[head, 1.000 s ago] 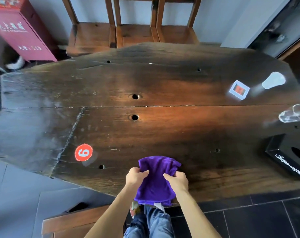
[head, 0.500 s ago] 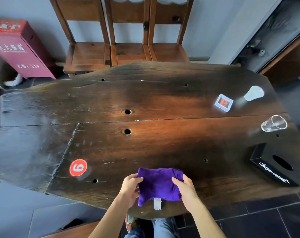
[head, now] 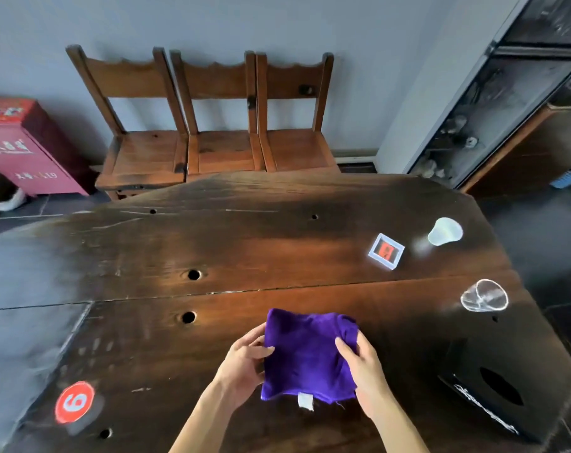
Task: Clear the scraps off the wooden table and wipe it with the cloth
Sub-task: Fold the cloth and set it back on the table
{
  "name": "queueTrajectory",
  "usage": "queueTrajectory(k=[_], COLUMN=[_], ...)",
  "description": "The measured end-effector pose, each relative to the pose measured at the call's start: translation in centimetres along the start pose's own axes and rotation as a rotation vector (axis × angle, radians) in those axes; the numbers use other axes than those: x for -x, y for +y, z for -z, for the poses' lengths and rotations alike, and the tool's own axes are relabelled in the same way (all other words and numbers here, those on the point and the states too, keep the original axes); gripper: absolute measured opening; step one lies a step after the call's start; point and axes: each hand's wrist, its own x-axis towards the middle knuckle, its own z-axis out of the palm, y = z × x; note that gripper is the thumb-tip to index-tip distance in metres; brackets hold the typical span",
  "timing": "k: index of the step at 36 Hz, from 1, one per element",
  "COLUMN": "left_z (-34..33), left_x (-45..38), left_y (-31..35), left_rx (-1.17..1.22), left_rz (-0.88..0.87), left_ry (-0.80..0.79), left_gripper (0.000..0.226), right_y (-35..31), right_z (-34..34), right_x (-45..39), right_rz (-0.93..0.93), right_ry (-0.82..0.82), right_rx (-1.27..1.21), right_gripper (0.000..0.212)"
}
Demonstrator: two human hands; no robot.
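Here, in the head view, the purple cloth lies folded on the near part of the wooden tabletop, the left hand pinching its left edge and the right hand gripping its right edge. To wipe well, I would judge, press the pad flat and sweep in overlapping strokes — steering round the two clear cups, the small card stand and the black tissue box at the right.

Soft daylight, warm glare across middle of table; left part washed pale grey. Motion blur throughout. Wide-angle bending at edges; cups at right smeared.
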Motion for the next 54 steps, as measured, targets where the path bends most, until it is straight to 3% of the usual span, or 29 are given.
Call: queueTrajectory(k=[4, 9, 17, 21, 25, 31, 39, 44, 48, 51, 54], left_z=[-4.3, -9.5, -15.8, -17.9, -19.0, -20.2, -22.6, -23.0, -22.4, -21.8, -21.9], left_x=[-3.6, -8.6, -18.8, -24.8, -30.6, -38.2, -45.5, -47.6, -48.0, -48.0, -47.5], left_y=[1.2, 3.6, 9.1, 12.1, 14.9, 18.3, 20.5, 20.1, 18.5, 17.4, 16.8], left_rx=[0.072, 0.164, 0.12, 0.12, 0.112, 0.009, -0.125, -0.181, -0.236, -0.383, -0.608], left_rz=[-0.013, -0.037, -0.043, -0.057, -0.062, -0.062, -0.106, -0.139, -0.153, -0.173, -0.195], left_ry=[-0.016, -0.074, -0.029, -0.031, -0.049, -0.027, 0.085, 0.245, 0.365, 0.469, 0.555], left_gripper=[0.068, 0.07, 0.067, 0.066, 0.065, 0.066, 0.072, 0.063, 0.048, 0.036, 0.032], right_y=[-2.8, -6.3, -11.6, -14.0, -16.3, -17.6, -18.2, -18.0, -17.1, -16.3, -15.6], right_z=[3.0, 6.4, 9.5, 9.7, 9.3, 8.9, 8.9, 9.0, 9.7, 10.2, 10.1], right_x=[-4.9, -11.4, -23.3, -29.8, -35.8, -44.1, -52.3, -54.1, -53.7, -52.7, -51.4], right_rz=[0.0, 0.007, -0.022, 0.007, 0.048, 0.046, 0.067, 0.054, -0.018, 0.004, 0.057], right_ry=[-0.034, -0.066, -0.07, -0.054, -0.062, -0.029, 0.01, 0.032, 0.165, 0.251, 0.214], right_rx=[0.029, 0.046, 0.036, 0.023, -0.008, -0.018, 0.085, 0.174, 0.248, 0.338, 0.363], right_gripper=[0.038, 0.026, 0.059, 0.049, 0.022, 0.026, 0.047, 0.052, 0.056, 0.061, 0.055])
